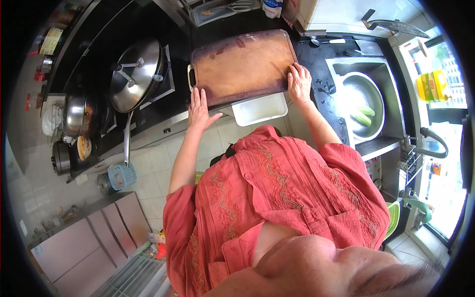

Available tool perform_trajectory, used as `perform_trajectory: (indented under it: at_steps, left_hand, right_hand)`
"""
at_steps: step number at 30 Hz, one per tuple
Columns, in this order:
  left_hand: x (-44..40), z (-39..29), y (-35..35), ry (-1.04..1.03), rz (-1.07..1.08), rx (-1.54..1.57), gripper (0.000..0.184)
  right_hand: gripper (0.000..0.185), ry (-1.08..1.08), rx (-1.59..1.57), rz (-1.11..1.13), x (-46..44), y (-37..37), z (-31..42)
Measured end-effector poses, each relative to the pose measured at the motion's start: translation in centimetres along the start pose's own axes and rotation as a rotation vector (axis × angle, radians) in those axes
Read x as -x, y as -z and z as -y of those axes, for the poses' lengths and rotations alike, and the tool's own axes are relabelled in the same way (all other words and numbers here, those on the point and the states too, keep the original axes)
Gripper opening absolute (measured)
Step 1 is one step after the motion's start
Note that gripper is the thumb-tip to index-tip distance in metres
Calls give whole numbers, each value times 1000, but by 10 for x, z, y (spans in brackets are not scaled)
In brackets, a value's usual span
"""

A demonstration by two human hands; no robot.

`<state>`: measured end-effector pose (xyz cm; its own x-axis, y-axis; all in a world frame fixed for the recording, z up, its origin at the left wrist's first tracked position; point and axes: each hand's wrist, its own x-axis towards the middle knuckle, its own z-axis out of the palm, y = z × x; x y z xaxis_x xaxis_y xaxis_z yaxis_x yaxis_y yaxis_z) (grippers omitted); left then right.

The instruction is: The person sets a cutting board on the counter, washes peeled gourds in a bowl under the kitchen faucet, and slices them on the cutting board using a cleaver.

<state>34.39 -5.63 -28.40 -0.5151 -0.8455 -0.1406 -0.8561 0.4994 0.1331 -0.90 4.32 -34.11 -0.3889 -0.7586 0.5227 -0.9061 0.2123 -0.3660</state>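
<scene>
Head | board (242, 67): long axis sideways, handle (189, 79) leftward | left hand (199, 113) spread; right hand (299, 85) grip: can't tell

One left hand (199, 112) and one right hand (299, 86), two in all, are appearing with one cutting board (242, 64) and one white tub (260, 109). One lidded pan (132, 92) and one pair of scissors (241, 8) are showing; one sink (390, 84) is holding one steel basin (357, 89) and two green vegetables (362, 117), while one yellow jug (432, 86) and one blue basket (122, 176) are standing out.

Single head-worn view, wide fisheye, facing forward and down over red shirt (277, 185), near cutting board (242, 68)
</scene>
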Motion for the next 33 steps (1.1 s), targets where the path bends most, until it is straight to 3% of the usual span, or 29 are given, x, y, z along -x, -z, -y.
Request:
perform_trajectory:
  at_steps: [8,10,17,22,25,28,30,33]
  left_hand:
    - [-5,-4,-1,41,27,60,113]
    - [-9,1,-11,-15,-88,184,107]
    - [-6,-20,-18,43,-173,709,94]
    - [-4,-21,-26,77,-211,785,87]
    - [-3,-16,-31,48,-219,753,86]
    - [1,-19,-27,8,-171,489,91]
    - [6,-23,-19,-13,-88,144,94]
    - [8,-30,-11,13,-28,46,99]
  right_hand:
    - [33,45,24,35,-8,1,-7]
    - [33,65,46,42,-11,2,-11]
    - [33,84,106,96,-29,3,-43]
    - [34,86,120,123,-28,1,-47]
    - [35,74,105,126,-27,1,-46]
    - [36,78,136,133,-27,2,-44]
    - [36,85,140,135,-26,3,-44]
    - [35,100,142,118,-28,4,-42]
